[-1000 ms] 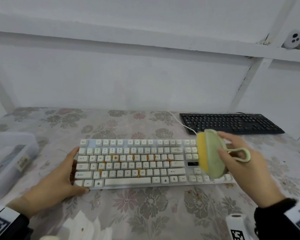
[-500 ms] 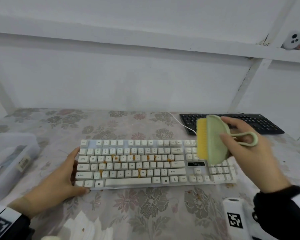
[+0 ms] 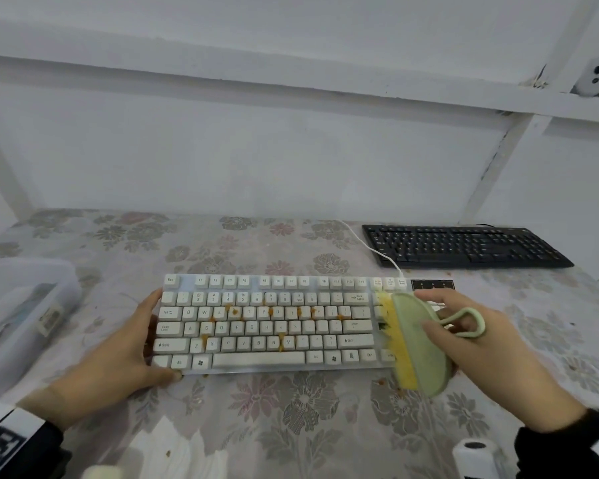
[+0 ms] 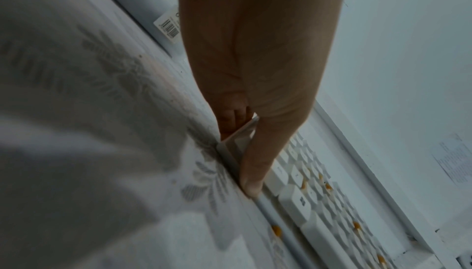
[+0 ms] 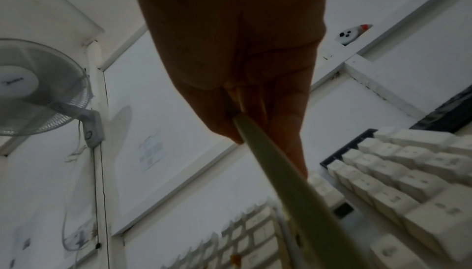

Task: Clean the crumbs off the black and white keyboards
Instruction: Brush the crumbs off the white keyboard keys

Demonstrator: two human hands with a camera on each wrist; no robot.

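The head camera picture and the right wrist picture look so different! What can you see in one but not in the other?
Only the head view shows the left hand gripping the white keyboard's left end, the clear plastic box, and the brush's yellow bristles on the keys.

Only the right wrist view shows the grey wall fan and a paper sheet on the wall.

Both show the white keyboard, the black keyboard behind it, and the right hand gripping the pale green oval brush.

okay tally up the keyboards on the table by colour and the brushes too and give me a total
White keyboard: 1
Black keyboard: 1
Green brush with yellow bristles, held in the right hand: 1
Total: 3
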